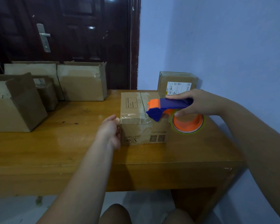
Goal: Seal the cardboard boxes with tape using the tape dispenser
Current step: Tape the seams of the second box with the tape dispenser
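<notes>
Nearest me, my left hand (109, 131) presses against the left side of the cardboard box (136, 109), loosely bent fingers bracing it and wrapped round nothing. My right hand (199, 102) grips the blue handle of the tape dispenser (166, 107), fingers curled over the top and thumb underneath by the orange tape roll (187, 122). The dispenser's nose sits on the box top near its front edge, right on the centre seam.

This box stands closed on the wooden table (55, 151), flaps down, with clear tape shining across the front edge and along the seam. I judge I am mid-strip on this box. The next move likely calls for firm downward pressure while drawing the dispenser along, then a tilt to cut, with the left hand stopping the box from sliding.

Just behind, against the wall, a labelled box (176, 81) looks sealed already. Farther left stand several open boxes (82, 83), flaps up; from this angle I cannot see what they hold.
</notes>
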`<action>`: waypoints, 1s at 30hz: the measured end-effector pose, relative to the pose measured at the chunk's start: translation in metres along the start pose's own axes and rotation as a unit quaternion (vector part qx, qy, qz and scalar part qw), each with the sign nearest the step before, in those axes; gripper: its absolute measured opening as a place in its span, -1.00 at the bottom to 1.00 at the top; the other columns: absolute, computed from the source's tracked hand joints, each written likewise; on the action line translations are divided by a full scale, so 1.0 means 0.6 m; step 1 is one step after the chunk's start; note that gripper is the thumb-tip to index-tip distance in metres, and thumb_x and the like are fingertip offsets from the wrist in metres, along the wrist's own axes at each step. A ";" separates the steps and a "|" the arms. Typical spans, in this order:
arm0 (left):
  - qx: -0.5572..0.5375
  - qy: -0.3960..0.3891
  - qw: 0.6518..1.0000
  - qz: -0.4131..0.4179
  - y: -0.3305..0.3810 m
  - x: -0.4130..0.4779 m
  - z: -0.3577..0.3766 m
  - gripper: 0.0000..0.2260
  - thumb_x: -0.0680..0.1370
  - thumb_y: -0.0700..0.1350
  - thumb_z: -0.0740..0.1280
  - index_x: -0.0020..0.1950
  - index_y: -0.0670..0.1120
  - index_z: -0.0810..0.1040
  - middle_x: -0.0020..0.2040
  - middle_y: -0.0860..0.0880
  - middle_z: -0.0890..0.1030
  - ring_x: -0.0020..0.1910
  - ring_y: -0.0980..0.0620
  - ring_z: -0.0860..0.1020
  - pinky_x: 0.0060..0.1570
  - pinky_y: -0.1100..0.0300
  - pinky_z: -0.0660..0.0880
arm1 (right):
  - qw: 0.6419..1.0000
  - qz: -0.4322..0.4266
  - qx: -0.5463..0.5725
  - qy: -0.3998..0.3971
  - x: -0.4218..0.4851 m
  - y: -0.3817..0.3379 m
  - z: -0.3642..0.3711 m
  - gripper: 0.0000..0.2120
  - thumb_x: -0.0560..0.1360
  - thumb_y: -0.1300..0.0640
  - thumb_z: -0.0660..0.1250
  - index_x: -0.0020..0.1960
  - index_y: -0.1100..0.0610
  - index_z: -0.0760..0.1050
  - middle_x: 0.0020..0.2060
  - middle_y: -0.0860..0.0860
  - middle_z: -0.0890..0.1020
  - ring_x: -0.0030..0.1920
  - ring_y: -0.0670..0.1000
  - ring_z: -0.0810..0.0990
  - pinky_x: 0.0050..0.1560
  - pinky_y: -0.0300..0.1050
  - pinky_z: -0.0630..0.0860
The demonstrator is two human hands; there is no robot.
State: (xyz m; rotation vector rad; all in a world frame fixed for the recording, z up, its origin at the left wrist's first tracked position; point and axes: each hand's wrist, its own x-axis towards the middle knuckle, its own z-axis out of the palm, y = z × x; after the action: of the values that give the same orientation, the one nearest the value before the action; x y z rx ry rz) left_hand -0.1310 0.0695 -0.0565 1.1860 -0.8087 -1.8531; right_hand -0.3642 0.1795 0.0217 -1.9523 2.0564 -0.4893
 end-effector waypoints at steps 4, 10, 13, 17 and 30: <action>0.115 0.091 0.955 0.259 -0.021 -0.017 -0.002 -0.63 0.61 -0.31 0.11 0.28 0.07 0.44 0.34 0.04 0.43 0.26 0.08 0.43 0.06 0.26 0.43 | 1.000 0.005 0.014 0.003 0.002 -0.002 0.003 -0.36 0.23 -0.29 0.36 0.29 -0.40 0.28 0.34 -0.14 0.45 0.28 -0.04 0.44 0.33 -0.03 0.37; 0.366 0.005 0.829 0.424 -0.061 -0.022 -0.038 -0.53 0.59 -0.01 0.22 0.49 0.07 0.20 0.43 0.03 0.35 0.40 0.07 0.32 0.33 -0.01 0.37 | 0.999 0.011 0.041 0.006 0.009 -0.010 0.008 -0.34 0.21 -0.25 0.40 0.30 -0.34 0.34 0.33 -0.15 0.46 0.27 -0.05 0.46 0.34 -0.03 0.38; 0.334 -0.064 0.861 0.379 -0.034 -0.023 -0.056 -0.40 0.52 -0.02 0.32 0.49 0.14 0.13 0.47 0.10 0.28 0.42 0.10 0.27 0.32 0.10 0.34 | 0.998 0.011 0.067 0.017 0.007 -0.013 0.014 -0.35 0.22 -0.23 0.42 0.29 -0.35 0.34 0.31 -0.17 0.48 0.26 -0.08 0.47 0.34 -0.07 0.38; 0.667 0.007 0.591 0.454 -0.002 -0.028 -0.037 -0.30 0.53 0.11 0.29 0.54 0.04 -0.01 0.52 0.12 0.05 0.49 0.15 0.01 0.45 0.09 -0.13 | 0.998 0.000 0.042 0.036 0.016 -0.032 0.032 -0.35 0.32 -0.24 0.39 0.39 -0.28 0.31 0.24 -0.18 0.48 0.15 -0.11 0.47 0.07 -0.29 0.40; 0.688 0.013 0.502 0.525 -0.009 0.012 -0.060 -0.48 0.56 -0.11 0.31 0.49 0.01 0.26 0.44 -0.04 0.36 0.41 -0.06 0.32 0.33 0.00 0.31 | 0.995 -0.059 0.066 0.045 0.006 -0.030 0.034 -0.34 0.38 -0.24 0.40 0.41 -0.37 0.20 0.30 -0.20 0.46 0.21 -0.10 0.50 0.18 -0.14 0.47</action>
State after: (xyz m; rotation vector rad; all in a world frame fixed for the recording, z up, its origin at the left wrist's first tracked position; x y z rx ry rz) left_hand -0.1012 0.0621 -0.0772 0.9302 -2.4378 0.1701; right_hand -0.3394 0.1737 0.0108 -2.0132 1.9141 -0.7332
